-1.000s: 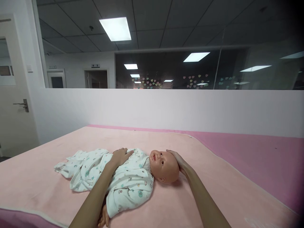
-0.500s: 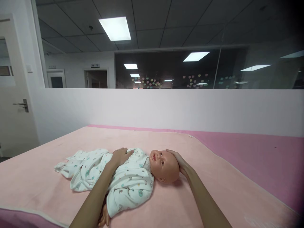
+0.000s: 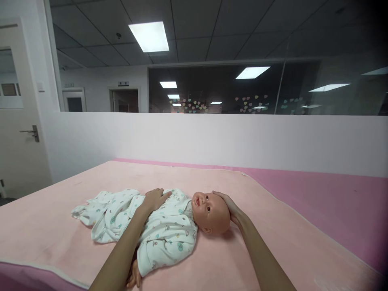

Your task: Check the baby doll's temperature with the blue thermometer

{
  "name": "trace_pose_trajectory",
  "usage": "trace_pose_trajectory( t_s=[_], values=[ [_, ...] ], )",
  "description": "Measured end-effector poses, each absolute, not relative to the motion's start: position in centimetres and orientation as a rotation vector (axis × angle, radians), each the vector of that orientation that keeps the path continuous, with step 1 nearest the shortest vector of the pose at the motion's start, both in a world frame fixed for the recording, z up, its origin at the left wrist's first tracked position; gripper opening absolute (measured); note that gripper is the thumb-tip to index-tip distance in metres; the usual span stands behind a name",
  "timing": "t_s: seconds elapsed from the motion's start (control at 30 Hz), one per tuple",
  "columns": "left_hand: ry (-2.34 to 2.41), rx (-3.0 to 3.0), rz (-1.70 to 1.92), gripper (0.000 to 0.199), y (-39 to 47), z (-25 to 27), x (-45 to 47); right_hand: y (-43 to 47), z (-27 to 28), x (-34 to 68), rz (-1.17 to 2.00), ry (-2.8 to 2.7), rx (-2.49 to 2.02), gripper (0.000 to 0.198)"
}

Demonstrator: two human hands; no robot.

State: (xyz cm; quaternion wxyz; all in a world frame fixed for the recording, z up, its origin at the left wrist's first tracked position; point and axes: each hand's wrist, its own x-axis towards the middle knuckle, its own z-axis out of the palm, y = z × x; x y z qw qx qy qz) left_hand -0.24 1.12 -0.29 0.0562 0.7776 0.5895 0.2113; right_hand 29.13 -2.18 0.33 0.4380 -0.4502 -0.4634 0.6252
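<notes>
Left hand (image 3: 155, 199) and right hand (image 3: 229, 204) resting on bald tan plastic baby doll (image 3: 214, 216)

Left palm down on its torso, fingers loosely extended; right cupped against the crown of its head, unclenched; doll on its back, head toward the person's right, in white cloth outfit with small coloured prints (image 3: 169, 242); under it, pale peach fabric mat (image 3: 224, 262) with white edging, over deeper pink cover (image 3: 321, 198); from here I see white wall (image 3: 212, 139) behind, long glass window (image 3: 224, 87) above it.
</notes>
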Motion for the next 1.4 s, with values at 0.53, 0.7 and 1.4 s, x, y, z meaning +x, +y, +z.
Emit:
trace_pose_trajectory(
  t_s=[0.53,0.7,1.4],
  values=[
    [1.785,2.36,0.644,0.055,1.34,-0.48,-0.3,-2.74,0.99,28.73,1.694,-1.197,-1.048,0.041],
    [1.791,2.365,0.634,0.055,1.33,-0.48,-0.3,-2.6,0.88,28.72,1.614,-1.178,-1.069,0.035],
    [1.801,2.378,0.638,0.054,1.26,-0.43,-0.29,-2.59,0.82,28.8,1.571,-1.105,-1.128,0.035]
  ],
)
